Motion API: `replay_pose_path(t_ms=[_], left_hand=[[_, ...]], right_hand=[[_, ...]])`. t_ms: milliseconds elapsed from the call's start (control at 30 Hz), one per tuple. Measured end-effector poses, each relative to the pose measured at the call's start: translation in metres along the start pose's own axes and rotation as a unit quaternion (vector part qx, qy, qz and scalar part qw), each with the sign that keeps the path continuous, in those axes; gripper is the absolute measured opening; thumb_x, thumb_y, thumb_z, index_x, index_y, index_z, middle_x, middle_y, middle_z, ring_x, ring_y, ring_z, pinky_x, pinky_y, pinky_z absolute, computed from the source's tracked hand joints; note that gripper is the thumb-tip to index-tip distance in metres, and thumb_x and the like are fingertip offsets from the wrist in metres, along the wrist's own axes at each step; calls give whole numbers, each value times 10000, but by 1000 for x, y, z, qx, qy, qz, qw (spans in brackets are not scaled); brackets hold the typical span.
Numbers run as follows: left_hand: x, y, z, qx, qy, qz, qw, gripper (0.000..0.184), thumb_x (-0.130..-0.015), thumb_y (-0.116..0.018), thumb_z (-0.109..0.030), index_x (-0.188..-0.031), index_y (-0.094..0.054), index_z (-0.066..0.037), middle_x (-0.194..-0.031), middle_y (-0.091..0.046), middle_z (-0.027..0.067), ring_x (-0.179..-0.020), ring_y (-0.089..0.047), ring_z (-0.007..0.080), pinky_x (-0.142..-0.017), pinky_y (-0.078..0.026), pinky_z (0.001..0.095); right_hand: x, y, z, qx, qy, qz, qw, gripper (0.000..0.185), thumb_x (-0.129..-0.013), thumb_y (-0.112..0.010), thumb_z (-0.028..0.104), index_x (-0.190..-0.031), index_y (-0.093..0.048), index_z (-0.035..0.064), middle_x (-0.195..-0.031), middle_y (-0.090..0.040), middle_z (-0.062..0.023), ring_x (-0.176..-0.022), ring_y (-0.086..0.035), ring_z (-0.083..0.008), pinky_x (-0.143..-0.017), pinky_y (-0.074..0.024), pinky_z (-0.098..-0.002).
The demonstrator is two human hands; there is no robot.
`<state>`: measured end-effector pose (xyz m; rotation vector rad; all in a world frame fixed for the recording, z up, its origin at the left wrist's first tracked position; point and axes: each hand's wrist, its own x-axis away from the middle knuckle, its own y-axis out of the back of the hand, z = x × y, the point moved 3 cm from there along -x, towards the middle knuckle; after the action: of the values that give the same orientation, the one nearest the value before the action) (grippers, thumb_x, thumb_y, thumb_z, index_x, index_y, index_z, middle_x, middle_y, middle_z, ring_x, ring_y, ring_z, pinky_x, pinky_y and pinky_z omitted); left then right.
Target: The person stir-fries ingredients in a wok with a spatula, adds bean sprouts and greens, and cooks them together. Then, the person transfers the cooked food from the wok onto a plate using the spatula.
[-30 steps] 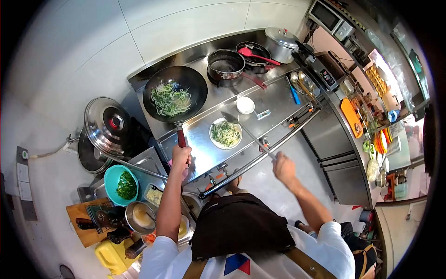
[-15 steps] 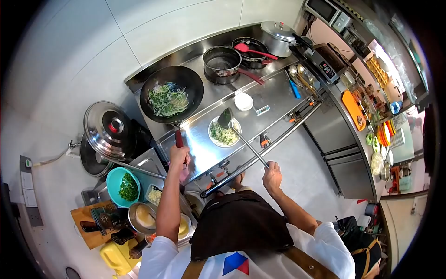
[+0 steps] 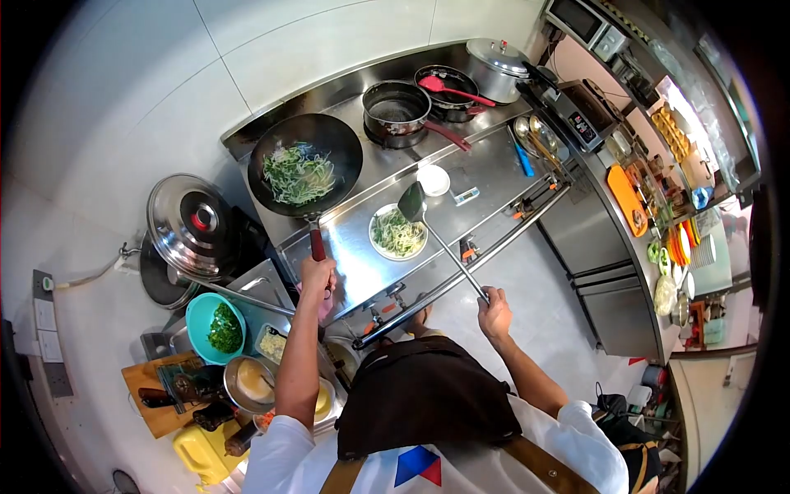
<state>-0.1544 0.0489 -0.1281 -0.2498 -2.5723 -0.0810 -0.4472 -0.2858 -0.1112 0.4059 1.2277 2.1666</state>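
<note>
My left hand (image 3: 316, 276) is wrapped round the dark red handle of a black wok (image 3: 339, 148) on the stove. Green and pale shredded vegetables (image 3: 298, 173) lie in the wok. In my right hand (image 3: 494, 313) is the long metal handle of a wok spatula (image 3: 411, 202). Its dark blade hangs over the upper right edge of a white plate (image 3: 374, 242), which bears a heap of similar shredded vegetables (image 3: 400, 232). A small white bowl (image 3: 433, 179) stands just beyond the blade, with a small digital display (image 3: 466, 196) beside it.
Further along the stove stand a saucepan (image 3: 395, 107), a pan with a red ladle (image 3: 433, 83) and a lidded pot (image 3: 497, 61). A steel rail (image 3: 461, 270) runs along the front. At left are a big lid (image 3: 177, 218), a turquoise bowl (image 3: 197, 331) of chopped greens and a yellow jug (image 3: 197, 451).
My right hand has moved a little to the right, and the spatula blade has shifted up and right, away from the vegetables on the plate. My left hand stays on the wok handle.
</note>
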Motion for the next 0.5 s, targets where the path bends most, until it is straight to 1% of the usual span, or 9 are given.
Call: replay_pose_path(t_ms=[67, 167, 267, 333, 367, 400, 467, 500], left_hand=[[2, -2, 0, 11, -1, 1, 1000, 160, -806, -660, -55, -745, -513, -62, -586, -525, 23, -422, -491, 124, -355, -378, 308], [6, -6, 3, 23, -6, 0, 1000, 139, -794, -654, -59, -781, -517, -53, -585, -514, 16, -415, -494, 121, -341, -380, 302], [6, -11, 9, 30, -13, -7, 999, 135, -797, -645, -61, -821, -513, -42, -577, -498, 11, -405, -469, 120, -341, -373, 297], [6, -13, 11, 37, -2, -14, 999, 141, -794, -642, -55, -834, -510, -32, -574, -501, 16, -405, -477, 122, -338, -374, 300], [8, -15, 9, 40, -15, -7, 999, 136, -790, -640, -49, -805, -506, -34, -572, -503, 18, -397, -485, 129, -334, -375, 304], [7, -15, 11, 39, -28, -20, 999, 127, -780, -638, -46, -759, -514, -33, -558, -510, 24, -384, -489, 137, -329, -374, 310], [8, -17, 10, 19, -32, -23, 999, 115, -769, -632, -46, -721, -529, -28, -541, -517, 37, -371, -490, 145, -326, -372, 317], [8, -18, 10, 14, -30, -34, 999, 94, -762, -624, -50, -720, -546, -20, -527, -522, 50, -366, -490, 152, -324, -368, 323]], right_hand=[[-5, 3, -2, -26, 11, 8, 1000, 217, -869, -685, 136, -1072, -638, 74, -967, -651, -162, -821, -659, -369, -708, -519, -468], [-18, 9, 13, -110, -15, 47, 993, 209, -895, -695, 180, -1046, -665, 38, -827, -634, -142, -763, -646, -260, -692, -507, -397], [-39, 17, 50, -202, -45, 137, 969, 231, -948, -657, 209, -1041, -661, -3, -762, -590, -71, -728, -573, -156, -671, -475, -338], [-55, 26, 92, -255, -9, 157, 954, 257, -976, -625, 216, -1070, -650, -22, -781, -570, -29, -729, -532, -123, -660, -458, -318], [-63, 28, 115, -282, 10, 168, 945, 271, -990, -609, 220, -1085, -645, -31, -791, -561, -8, -729, -512, -106, -654, -450, -307], [-69, 28, 136, -312, 14, 172, 934, 280, -996, -598, 215, -1124, -639, -30, -832, -592, -15, -753, -531, -110, -678, -460, -307], [-81, 22, 177, -369, 19, 179, 912, 309, -1007, -574, 204, -1204, -626, -29, -913, -654, -28, -801, -569, -119, -725, -480, -305], [-89, 7, 189, -372, 69, 147, 914, 331, -1009, -569, 199, -1263, -607, -11, -982, -677, -56, -857, -590, -127, -774, -489, -305]])
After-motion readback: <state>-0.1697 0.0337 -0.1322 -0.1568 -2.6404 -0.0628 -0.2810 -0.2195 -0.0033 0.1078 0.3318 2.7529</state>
